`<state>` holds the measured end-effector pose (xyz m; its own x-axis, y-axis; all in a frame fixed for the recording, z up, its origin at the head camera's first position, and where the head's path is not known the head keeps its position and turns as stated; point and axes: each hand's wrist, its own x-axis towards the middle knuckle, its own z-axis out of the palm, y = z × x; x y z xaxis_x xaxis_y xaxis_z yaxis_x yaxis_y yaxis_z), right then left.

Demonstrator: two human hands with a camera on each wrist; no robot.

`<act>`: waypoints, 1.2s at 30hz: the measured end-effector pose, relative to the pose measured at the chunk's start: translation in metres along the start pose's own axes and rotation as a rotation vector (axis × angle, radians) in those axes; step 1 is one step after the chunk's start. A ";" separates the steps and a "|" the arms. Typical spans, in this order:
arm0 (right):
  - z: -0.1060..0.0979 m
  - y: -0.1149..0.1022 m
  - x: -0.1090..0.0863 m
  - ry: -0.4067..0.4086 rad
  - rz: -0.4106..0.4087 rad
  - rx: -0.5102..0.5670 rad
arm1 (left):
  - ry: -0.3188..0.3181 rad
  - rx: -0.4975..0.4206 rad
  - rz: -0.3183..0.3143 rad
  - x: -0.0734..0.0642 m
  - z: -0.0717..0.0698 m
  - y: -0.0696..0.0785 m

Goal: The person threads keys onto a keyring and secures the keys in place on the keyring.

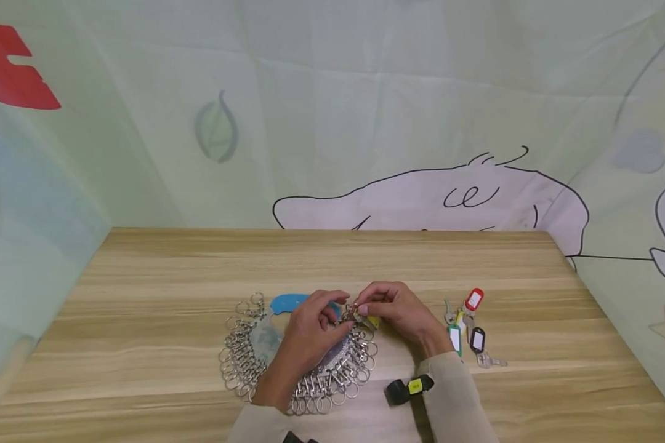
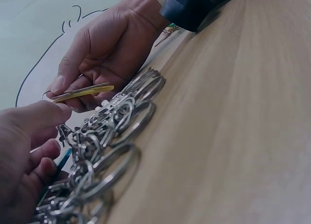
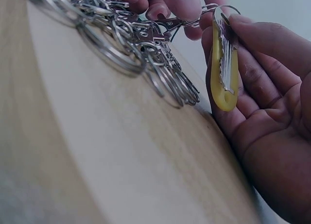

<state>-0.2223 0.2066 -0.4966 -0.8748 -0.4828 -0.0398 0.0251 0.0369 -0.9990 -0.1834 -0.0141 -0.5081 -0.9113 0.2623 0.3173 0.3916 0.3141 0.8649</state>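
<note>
A clear key-holder plate (image 1: 264, 339) with a blue handle (image 1: 287, 303) lies on the table, its edge lined with metal clips and split rings (image 1: 324, 403). Over the plate reaches my left hand (image 1: 308, 338), whose fingertips pinch one metal clip (image 3: 171, 24) at the handle's right end. My right hand (image 1: 398, 311) pinches a key (image 3: 224, 56) with a yellow key tag (image 3: 226, 98) by the ring (image 3: 227, 8) end. That ring meets the clip between both hands' fingertips; whether it is threaded on, I cannot tell. In the left wrist view the yellow tag appears edge-on.
Right of my right forearm lies a group of keys (image 1: 483, 360) with a red tag (image 1: 474, 299), a green tag (image 1: 455, 339), a black tag (image 1: 478, 339) and a yellow one. A black wrist device (image 1: 399, 392) sits at my right sleeve. Printed cloth (image 1: 332, 123) hangs behind the table.
</note>
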 end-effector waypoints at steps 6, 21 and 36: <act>0.000 0.000 0.000 0.000 -0.010 0.000 | 0.009 0.015 0.025 0.000 0.001 0.000; 0.001 -0.001 0.000 0.012 0.008 0.002 | 0.004 0.045 0.020 0.000 0.000 0.001; 0.001 -0.001 0.000 0.002 -0.009 0.013 | 0.003 0.031 -0.011 0.000 0.000 0.002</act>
<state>-0.2215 0.2058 -0.4953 -0.8761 -0.4812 -0.0305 0.0233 0.0209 -0.9995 -0.1831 -0.0136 -0.5063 -0.9160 0.2558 0.3089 0.3850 0.3450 0.8560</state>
